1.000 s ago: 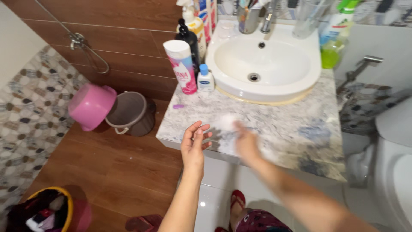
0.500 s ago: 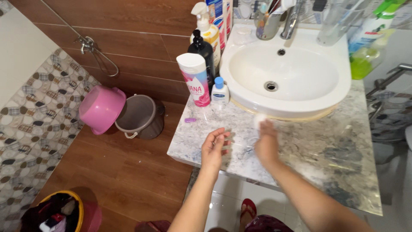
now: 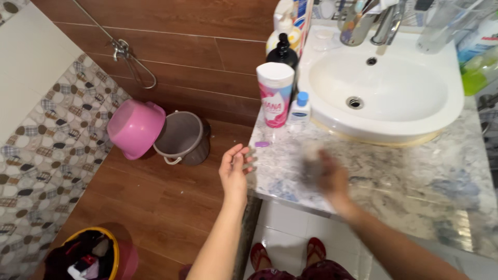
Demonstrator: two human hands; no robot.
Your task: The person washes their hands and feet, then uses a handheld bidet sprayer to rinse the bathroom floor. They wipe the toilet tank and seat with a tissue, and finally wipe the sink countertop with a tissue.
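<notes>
Sponge (image 3: 311, 161), blurred, lies on the table (image 3: 415, 176) before the sink (image 3: 384, 93), under the right hand (image 3: 332, 181); grip unclear. Left hand (image 3: 234, 168) hovers open. Risk: sweeping knocks the small bottle (image 3: 300, 108) beside the sink.

Beside the basin you've got a tall white-capped tube (image 3: 275, 93) with a pink-and-blue label, and a small white, blue-capped bottle (image 3: 300, 108) just right of it. Behind them stand a black pump bottle (image 3: 284, 52) and a yellow one (image 3: 282, 28); far right, a green bottle (image 3: 476, 62).

Wood-look floor (image 3: 171, 197), patterned wall tiles (image 3: 46, 135)
</notes>
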